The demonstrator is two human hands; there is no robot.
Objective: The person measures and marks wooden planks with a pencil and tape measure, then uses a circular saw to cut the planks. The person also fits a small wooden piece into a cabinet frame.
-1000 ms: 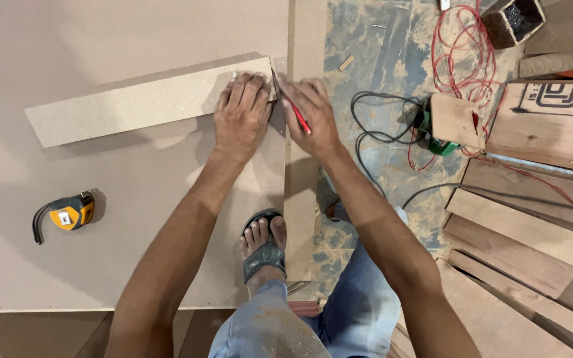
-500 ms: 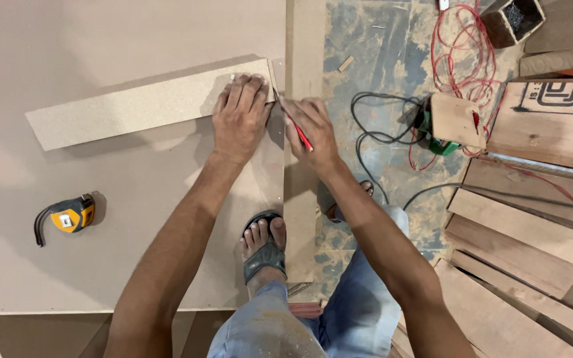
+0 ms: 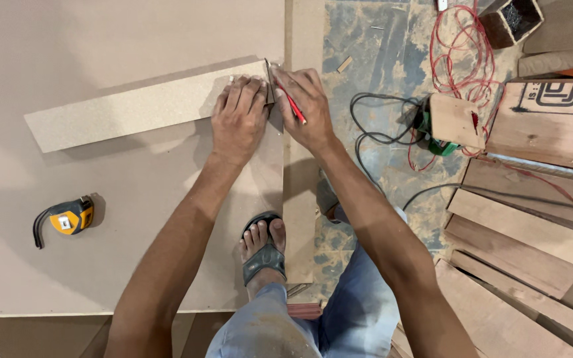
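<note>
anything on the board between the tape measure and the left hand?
Head view: nothing. Between the yellow tape measure and the left hand, which presses the board strip, there is only bare big sheet.

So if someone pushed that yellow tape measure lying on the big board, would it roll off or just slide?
The tape measure would probably slide rather than roll: it seems to lie on a flat side. The board under it looks smooth, so a light push may move it easily. Its dark strap might drag a little.

A brown rectangular board with a black printed mark lies at the right; a small open box sits at top.
</note>
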